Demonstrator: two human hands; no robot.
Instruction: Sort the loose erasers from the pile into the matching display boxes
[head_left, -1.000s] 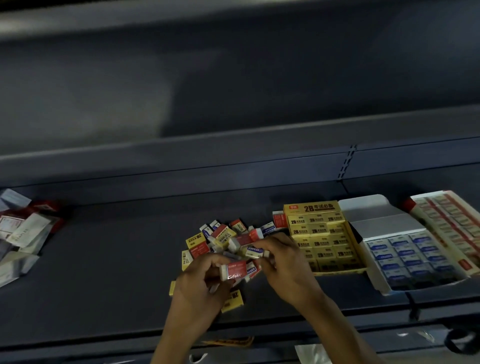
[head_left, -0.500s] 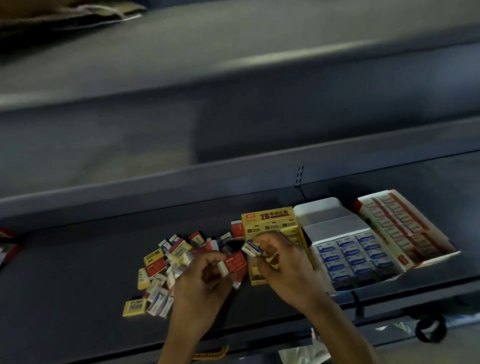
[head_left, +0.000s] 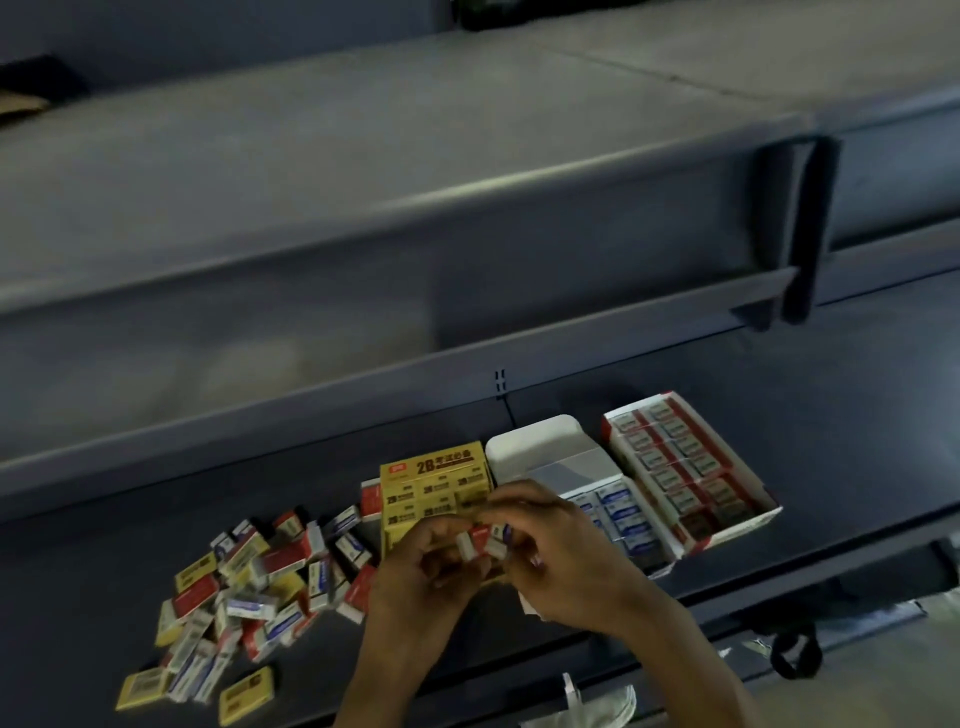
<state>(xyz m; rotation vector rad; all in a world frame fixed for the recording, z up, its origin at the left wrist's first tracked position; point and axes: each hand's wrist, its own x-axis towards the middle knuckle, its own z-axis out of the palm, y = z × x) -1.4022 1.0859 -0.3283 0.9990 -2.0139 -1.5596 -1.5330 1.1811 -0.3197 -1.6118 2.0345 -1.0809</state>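
Erasers, loose pile (head_left: 249, 587): lying on the shelf (head_left: 831, 415), left of the yellow display box (head_left: 436, 483). My left hand (head_left: 415, 582) is pinching a red eraser (head_left: 470, 543) in its fingers, and my right hand (head_left: 566, 561) is pinching a blue eraser (head_left: 503, 532), both over that box's near end.

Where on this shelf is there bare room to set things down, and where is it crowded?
Bare shelf: left of the loose pile, behind it, and right of the red box. Crowded: pile through yellow box and blue box, where left hand and right hand pinch erasers.
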